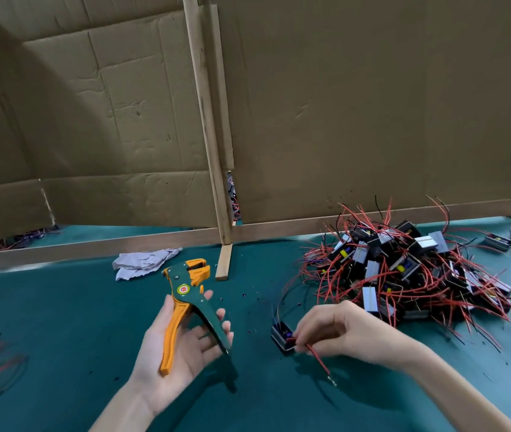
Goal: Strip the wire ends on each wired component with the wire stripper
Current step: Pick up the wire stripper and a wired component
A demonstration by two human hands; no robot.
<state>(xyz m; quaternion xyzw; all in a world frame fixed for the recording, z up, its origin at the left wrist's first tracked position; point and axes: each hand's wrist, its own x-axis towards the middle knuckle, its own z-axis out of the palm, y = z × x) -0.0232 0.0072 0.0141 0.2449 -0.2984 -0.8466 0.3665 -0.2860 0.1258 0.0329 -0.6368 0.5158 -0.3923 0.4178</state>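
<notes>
One component (283, 337) sits on the mat (61, 322), my right hand (341, 332) pinching its red wire (319, 360). The wire stripper (185, 289) merely lies across my left hand (192, 347), fingers slack. Risks: the tool slips off, or the unsteadied lead misses the blades.

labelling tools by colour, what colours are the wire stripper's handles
One orange handle, one dark green, on the wire stripper resting on the left hand; head view.
</notes>
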